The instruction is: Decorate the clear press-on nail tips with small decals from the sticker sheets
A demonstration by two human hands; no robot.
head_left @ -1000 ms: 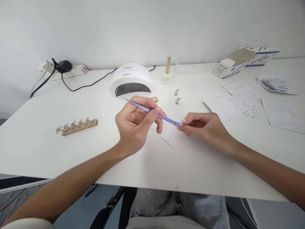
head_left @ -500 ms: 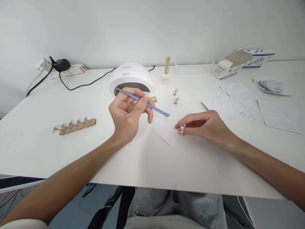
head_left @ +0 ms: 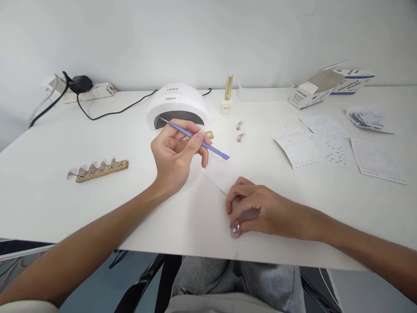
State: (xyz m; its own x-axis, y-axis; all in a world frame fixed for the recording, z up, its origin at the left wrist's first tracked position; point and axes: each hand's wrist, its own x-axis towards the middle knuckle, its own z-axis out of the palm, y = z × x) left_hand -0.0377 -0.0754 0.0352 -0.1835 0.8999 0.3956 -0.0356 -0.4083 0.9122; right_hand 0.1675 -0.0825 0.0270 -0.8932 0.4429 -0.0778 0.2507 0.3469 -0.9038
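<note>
In the head view my left hand (head_left: 176,152) is closed on slim purple tweezers (head_left: 202,143), held slantwise above the table. The metal point faces up and left, the wide end down and right. My right hand (head_left: 254,208) pinches a clear pinkish false nail (head_left: 235,229) with a silver star on it, between thumb and finger, low over the table near its front edge. The other fingers of that hand curl over the corner of a white sheet (head_left: 216,174). Two more false nails (head_left: 239,125) stand on small holders beyond the sheet.
At left lies a wooden strip (head_left: 101,171) bearing several false nails. A white nail lamp (head_left: 178,104) and a polish bottle (head_left: 227,102) stand at the back. Sticker sheets (head_left: 378,161), a pile of packets (head_left: 369,117) and an alcohol pad box (head_left: 306,93) are at right.
My right hand has moved toward me and slightly left with the false nail, turning over the sheet's corner. The left hand with the tweezers has hardly moved.
</note>
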